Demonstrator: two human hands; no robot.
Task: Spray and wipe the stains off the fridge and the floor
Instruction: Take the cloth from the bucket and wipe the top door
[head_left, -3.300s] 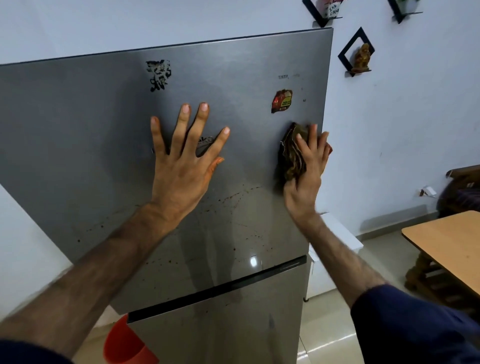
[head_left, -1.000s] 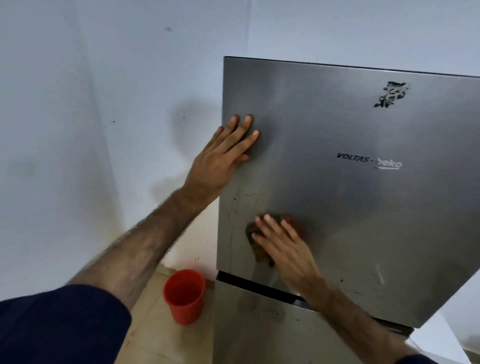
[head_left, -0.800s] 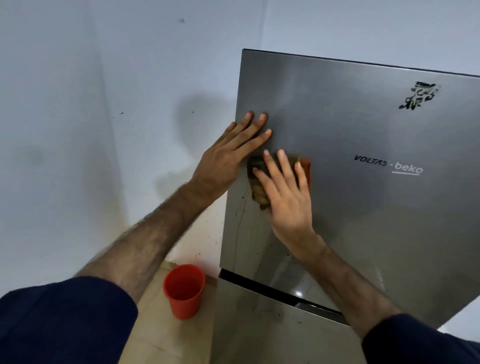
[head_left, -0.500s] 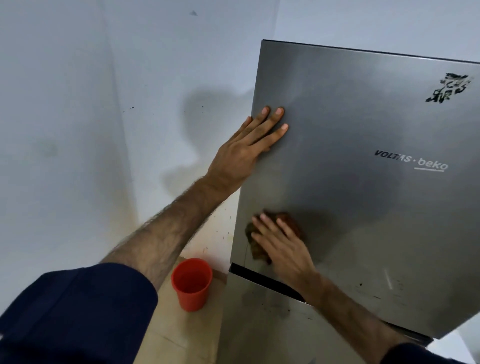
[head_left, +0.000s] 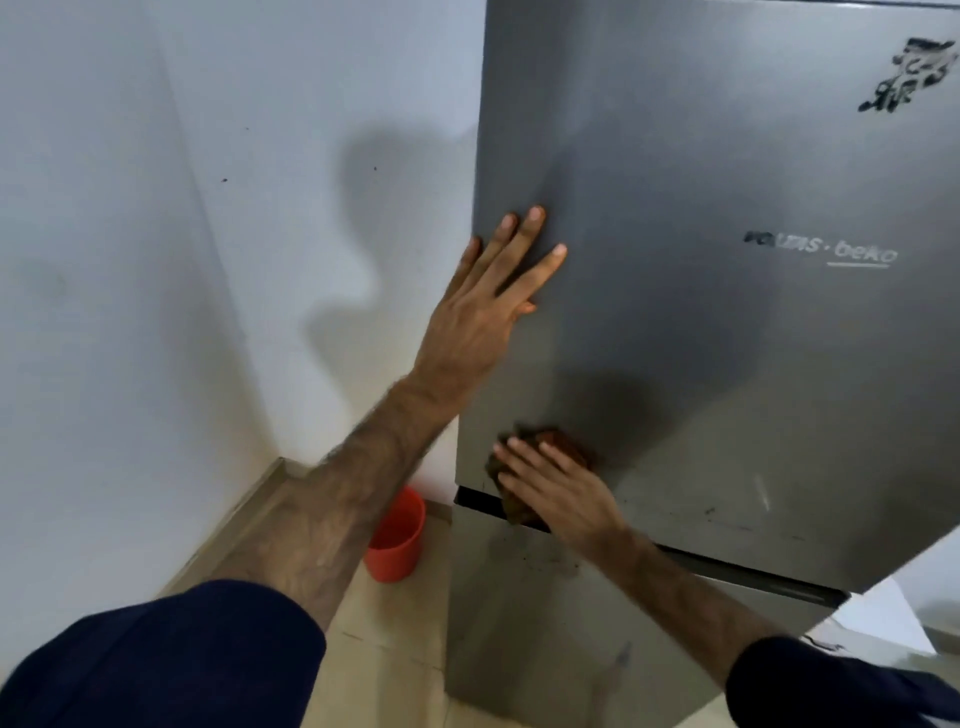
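Steel fridge (head_left: 727, 364) under both palms, brand lettering (head_left: 821, 250) off to the right of the left hand, black scrawl (head_left: 906, 75) higher up still. White wall (head_left: 182, 234) left of the left arm. Tiled floor (head_left: 384, 639) below both forearms. Red bucket (head_left: 396, 535) on the floor, just behind the left forearm. Left hand (head_left: 480, 317) spread flat on the upper door's left edge, holding nothing. Right hand (head_left: 558, 493) pressed flat, fingers extended, over a brown cloth (head_left: 556, 441) at the door's bottom edge, below the left hand. Dark specks (head_left: 711, 512) right of the right hand.
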